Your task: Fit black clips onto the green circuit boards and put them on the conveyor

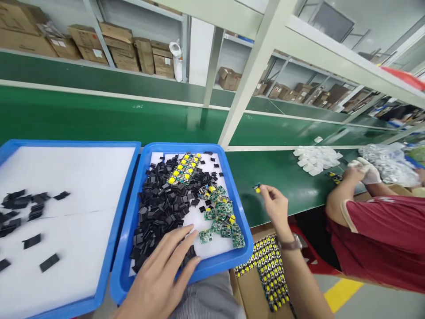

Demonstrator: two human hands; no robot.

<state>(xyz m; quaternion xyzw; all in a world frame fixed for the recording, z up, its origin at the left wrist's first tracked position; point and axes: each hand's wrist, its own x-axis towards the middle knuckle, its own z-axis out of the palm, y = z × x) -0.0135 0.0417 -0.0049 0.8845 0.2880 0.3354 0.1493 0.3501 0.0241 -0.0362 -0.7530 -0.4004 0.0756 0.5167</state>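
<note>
Blue tray [229,264], black pieces [162,195], green boards [224,208], maroon shirt [385,235]

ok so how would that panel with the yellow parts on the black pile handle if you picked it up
The panel looks straight and flat, so it should lift fairly stiff. Its yellow parts stand exposed, so it may be fragile if squeezed there. It rests on loose black pieces, so a push could make it slide or tip.

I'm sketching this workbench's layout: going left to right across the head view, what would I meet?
Leftmost white-lined blue tray, heap of small flat black pieces, loose green circuit boards, small yellow-and-black component in the bare right hand, pile of flat white pieces, co-worker's white-gloved hands.
</note>
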